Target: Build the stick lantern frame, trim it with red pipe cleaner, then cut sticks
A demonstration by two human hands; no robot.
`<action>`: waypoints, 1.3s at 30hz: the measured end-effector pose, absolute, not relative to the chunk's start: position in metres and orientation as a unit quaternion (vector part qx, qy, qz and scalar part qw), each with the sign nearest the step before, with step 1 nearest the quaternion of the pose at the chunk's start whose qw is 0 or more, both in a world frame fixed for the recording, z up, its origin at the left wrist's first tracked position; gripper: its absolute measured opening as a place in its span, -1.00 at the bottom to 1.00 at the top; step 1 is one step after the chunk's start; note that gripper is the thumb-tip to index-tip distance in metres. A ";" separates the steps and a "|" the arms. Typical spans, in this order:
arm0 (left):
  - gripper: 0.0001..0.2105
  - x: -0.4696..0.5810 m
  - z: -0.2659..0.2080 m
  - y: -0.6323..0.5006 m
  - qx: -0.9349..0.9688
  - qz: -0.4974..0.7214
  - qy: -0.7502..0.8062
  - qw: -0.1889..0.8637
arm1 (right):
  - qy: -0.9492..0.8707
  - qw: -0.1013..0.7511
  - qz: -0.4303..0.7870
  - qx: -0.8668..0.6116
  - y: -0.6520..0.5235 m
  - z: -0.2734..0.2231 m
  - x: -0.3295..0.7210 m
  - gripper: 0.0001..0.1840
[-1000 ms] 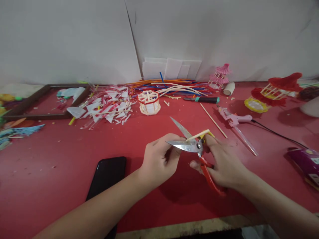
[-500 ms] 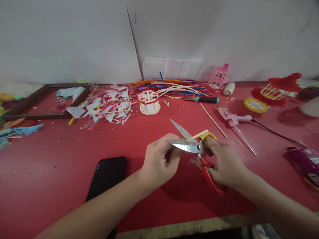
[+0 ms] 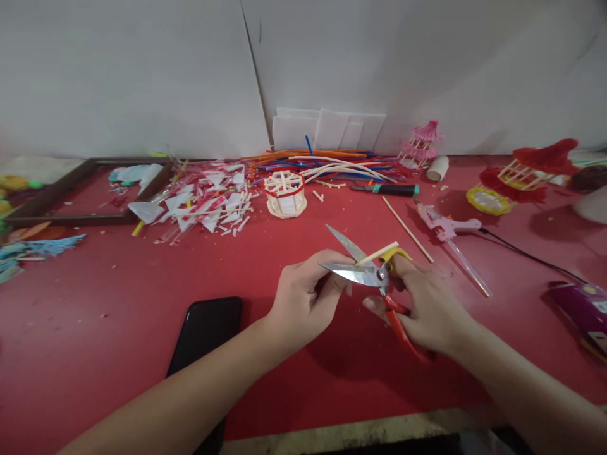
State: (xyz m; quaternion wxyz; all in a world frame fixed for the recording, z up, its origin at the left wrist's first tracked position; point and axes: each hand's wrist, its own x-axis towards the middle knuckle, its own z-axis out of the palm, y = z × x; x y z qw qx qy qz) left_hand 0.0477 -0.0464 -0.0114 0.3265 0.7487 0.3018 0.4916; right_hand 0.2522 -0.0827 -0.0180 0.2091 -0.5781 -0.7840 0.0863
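My right hand point(image 3: 431, 309) is wrapped round the red and yellow handles of a pair of scissors point(image 3: 358, 273), whose blades point left and stand apart. Between the blades lies a thin cream stick point(image 3: 379, 253), its free end sticking out to the upper right. My left hand point(image 3: 308, 294) pinches the stick's other end, which is hidden behind the lower blade and the fingers. Beyond the hands stands a small round cage of cream sticks with a red rim point(image 3: 285, 194). Another cream stick point(image 3: 408, 229) lies on the red table point(image 3: 156, 278).
A black phone point(image 3: 206, 335) lies by my left forearm. Farther right are a pink glue gun point(image 3: 443, 226) with its cord, a utility knife point(image 3: 391, 189) and a red and yellow model point(image 3: 521, 174). Paper scraps point(image 3: 213, 199) and coloured sticks point(image 3: 327, 165) lie along the back.
The open scissors and both hands have shifted very slightly right and up in view, the stick still between the blades. Things on the table keep their places.
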 end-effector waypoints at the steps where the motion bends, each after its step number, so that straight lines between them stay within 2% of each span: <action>1: -0.84 0.048 -0.012 -0.046 0.749 0.493 0.299 0.327 | -0.783 0.211 0.087 -0.578 -0.083 -0.018 0.252 -0.56; 24: -0.81 0.048 -0.014 -0.047 0.741 0.500 0.283 0.348 | -0.793 0.202 0.065 -0.570 -0.084 -0.015 0.252 -0.61; 32: -0.74 0.047 -0.015 -0.047 0.767 0.498 0.283 0.290 | -0.788 0.203 0.092 -0.573 -0.083 -0.015 0.253 -0.55; 39: -0.75 0.046 -0.014 -0.047 0.771 0.495 0.282 0.285 | -0.788 0.199 0.094 -0.575 -0.083 -0.015 0.253 -0.51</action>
